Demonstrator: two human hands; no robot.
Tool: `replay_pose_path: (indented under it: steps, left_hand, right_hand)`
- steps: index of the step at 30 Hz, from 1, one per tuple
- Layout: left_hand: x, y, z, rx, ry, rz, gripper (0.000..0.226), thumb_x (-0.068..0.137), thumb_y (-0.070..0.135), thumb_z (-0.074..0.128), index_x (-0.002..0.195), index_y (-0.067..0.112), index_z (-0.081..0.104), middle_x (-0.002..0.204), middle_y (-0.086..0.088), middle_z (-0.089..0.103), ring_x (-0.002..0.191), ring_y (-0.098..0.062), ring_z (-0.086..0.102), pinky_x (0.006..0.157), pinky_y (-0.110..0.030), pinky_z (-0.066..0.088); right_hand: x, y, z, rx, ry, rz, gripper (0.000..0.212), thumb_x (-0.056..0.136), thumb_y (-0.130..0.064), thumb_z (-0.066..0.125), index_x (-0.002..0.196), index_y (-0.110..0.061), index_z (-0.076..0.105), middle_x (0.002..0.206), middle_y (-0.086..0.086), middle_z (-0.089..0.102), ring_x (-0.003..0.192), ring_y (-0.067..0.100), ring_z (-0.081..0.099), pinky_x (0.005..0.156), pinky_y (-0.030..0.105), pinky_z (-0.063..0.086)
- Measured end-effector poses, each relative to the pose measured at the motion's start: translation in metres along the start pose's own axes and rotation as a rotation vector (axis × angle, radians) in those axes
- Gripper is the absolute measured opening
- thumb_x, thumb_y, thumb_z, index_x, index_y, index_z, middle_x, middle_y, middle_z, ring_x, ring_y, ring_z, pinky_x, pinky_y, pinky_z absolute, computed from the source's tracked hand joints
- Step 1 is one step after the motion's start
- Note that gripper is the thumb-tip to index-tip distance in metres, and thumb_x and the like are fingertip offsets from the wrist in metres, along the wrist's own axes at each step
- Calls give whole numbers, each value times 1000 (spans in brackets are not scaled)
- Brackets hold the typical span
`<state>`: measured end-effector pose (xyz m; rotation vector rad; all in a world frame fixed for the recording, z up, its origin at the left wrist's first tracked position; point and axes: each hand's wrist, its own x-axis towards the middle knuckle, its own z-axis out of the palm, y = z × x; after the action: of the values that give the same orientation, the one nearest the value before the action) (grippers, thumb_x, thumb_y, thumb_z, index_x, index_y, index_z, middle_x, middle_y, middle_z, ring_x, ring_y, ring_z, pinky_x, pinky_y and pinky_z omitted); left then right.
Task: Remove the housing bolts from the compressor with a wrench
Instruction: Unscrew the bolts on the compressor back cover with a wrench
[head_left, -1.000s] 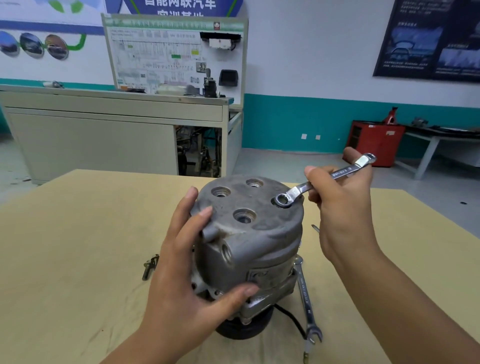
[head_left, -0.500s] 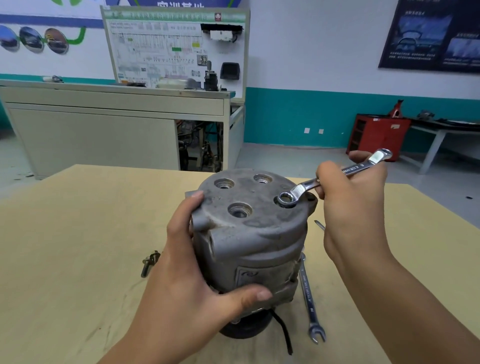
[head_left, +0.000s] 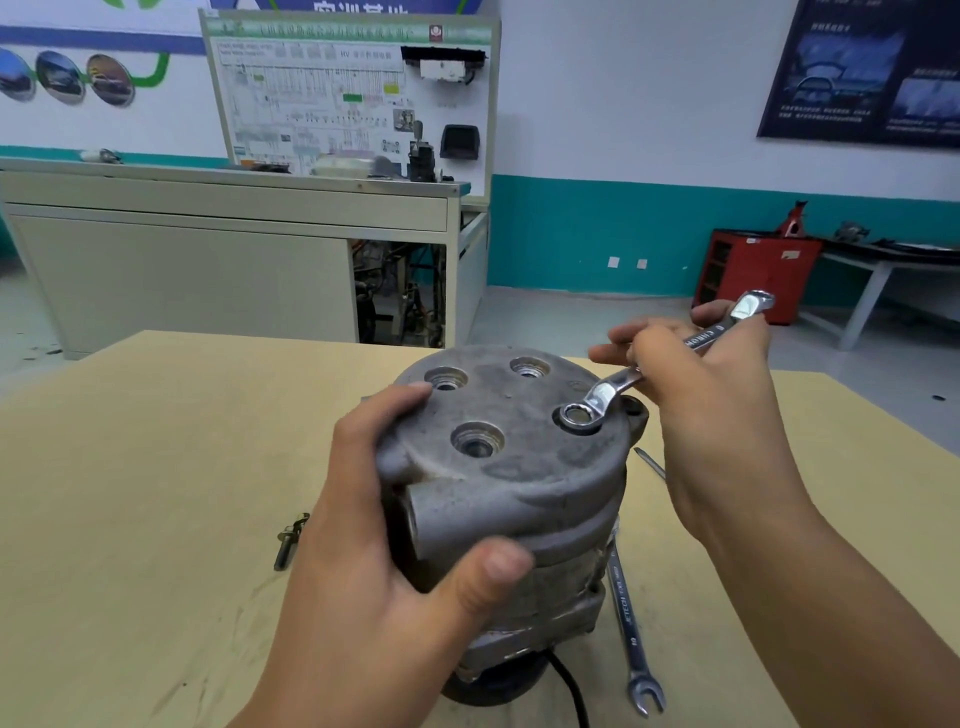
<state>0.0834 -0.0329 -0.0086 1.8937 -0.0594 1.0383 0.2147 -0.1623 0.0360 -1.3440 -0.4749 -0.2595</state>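
A grey cast compressor (head_left: 519, 478) stands upright on the wooden table (head_left: 130, 493). My left hand (head_left: 384, 561) grips its side, thumb across the front and fingers round the left edge of the top. My right hand (head_left: 711, 410) holds a silver combination wrench (head_left: 670, 358) by the shank. The wrench's ring end sits over a housing bolt (head_left: 579, 415) at the top face's right edge. Three empty bolt holes show in the top face.
Loose bolts (head_left: 288, 538) lie on the table left of the compressor. A second wrench (head_left: 631, 634) lies to the compressor's right, with a thin metal tip (head_left: 652, 462) behind it. A black cable (head_left: 571, 691) trails from the base. A cabinet with a training board stands beyond the table.
The compressor and both hands sit slightly more to the right in view. The wrench stays on the same bolt with its handle pointing up and right. My left hand's grip has shifted a little higher.
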Motion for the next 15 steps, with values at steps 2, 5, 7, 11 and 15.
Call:
replay_pose_path:
  steps: [2,5,7,11,15]
  left_hand:
    - [4,4,4,-94,7,-18,66,59,84,53,112,46,45,107,35,59,90,15,61,62,1,42]
    - [7,5,9,-168,27,-53,49,57,57,65,102,43,50,98,32,64,80,11,64,56,-2,45]
    - [8,5,10,-185,30,-67,43,58,50,62,99,45,51,98,29,64,80,8,65,56,-3,46]
    - [9,4,9,-226,27,-74,39,60,47,61,98,44,52,99,26,64,82,4,66,58,-4,46]
    - [9,3,6,-243,25,-89,39,59,47,60,97,42,53,100,24,64,83,2,66,60,-6,47]
  right_hand:
    - [2,1,0,34,-58,18,28,68,-14,45,87,-27,29,84,4,71,79,16,72,68,30,58]
    - [5,4,-2,40,-93,51,32,64,-14,43,88,-28,28,89,2,74,83,28,71,80,50,56]
    - [5,6,-4,60,-91,44,33,64,-13,44,89,-28,27,86,4,75,80,29,71,76,48,55]
    - [6,8,-1,102,-53,1,34,62,-12,45,87,-27,27,68,5,71,63,20,67,54,30,50]
    - [6,11,3,136,42,-3,40,55,-10,50,86,-27,31,61,3,60,56,19,59,53,27,46]
